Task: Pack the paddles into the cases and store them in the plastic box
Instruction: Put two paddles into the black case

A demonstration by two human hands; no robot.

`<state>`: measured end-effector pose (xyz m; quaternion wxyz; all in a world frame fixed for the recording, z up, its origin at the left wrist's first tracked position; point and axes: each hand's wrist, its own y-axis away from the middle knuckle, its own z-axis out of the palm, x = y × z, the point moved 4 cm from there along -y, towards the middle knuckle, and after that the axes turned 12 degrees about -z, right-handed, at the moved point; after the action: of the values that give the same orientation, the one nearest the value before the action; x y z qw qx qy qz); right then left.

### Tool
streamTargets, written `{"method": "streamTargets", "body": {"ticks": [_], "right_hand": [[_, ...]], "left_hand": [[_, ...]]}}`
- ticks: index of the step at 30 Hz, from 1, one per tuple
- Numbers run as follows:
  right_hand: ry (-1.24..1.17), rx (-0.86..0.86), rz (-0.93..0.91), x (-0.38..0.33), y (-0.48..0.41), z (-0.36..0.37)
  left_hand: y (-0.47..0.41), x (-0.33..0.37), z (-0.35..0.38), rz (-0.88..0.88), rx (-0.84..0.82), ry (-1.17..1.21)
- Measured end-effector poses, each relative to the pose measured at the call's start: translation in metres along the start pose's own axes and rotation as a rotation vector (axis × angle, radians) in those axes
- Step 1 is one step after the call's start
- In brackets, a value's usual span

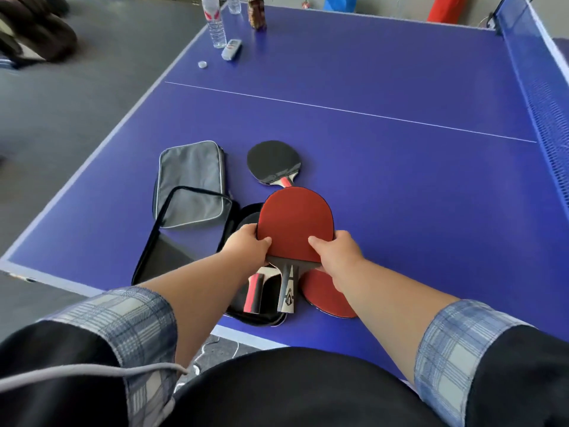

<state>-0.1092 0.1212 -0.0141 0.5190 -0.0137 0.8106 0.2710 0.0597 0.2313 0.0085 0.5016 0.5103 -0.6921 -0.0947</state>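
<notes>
A red-faced paddle (295,223) is held by both hands just above an open black case (246,217) near the table's front edge. My left hand (246,246) grips its left rim, my right hand (337,252) its right rim near the handle. Another paddle with a red-and-black handle (254,292) lies in the case underneath. A third paddle, red face up (326,291), lies on the table under my right wrist. A black-faced paddle (274,161) rests further back. A grey case (191,183) lies to the left, with its flap unzipped.
On the blue table-tennis table (385,180), two water bottles (215,20), a remote (231,49), a bottle cap (202,64) and a brown object (257,12) stand at the far left corner. The net (542,97) runs along the right side. Grey floor lies to the left.
</notes>
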Motion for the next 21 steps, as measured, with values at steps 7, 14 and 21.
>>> {"method": "streamTargets", "body": {"ticks": [7, 14, 21], "right_hand": [[0.067, -0.013, 0.051, 0.005, 0.031, 0.084], [0.083, -0.03, 0.125, 0.018, 0.038, 0.103], [0.219, -0.053, 0.099, 0.021, 0.028, 0.102]], "left_hand": [[-0.037, -0.049, -0.061, 0.024, 0.1, -0.288], [-0.067, -0.047, -0.061, 0.051, 0.051, -0.405], [-0.078, -0.045, -0.048, 0.123, 0.022, -0.488]]}}
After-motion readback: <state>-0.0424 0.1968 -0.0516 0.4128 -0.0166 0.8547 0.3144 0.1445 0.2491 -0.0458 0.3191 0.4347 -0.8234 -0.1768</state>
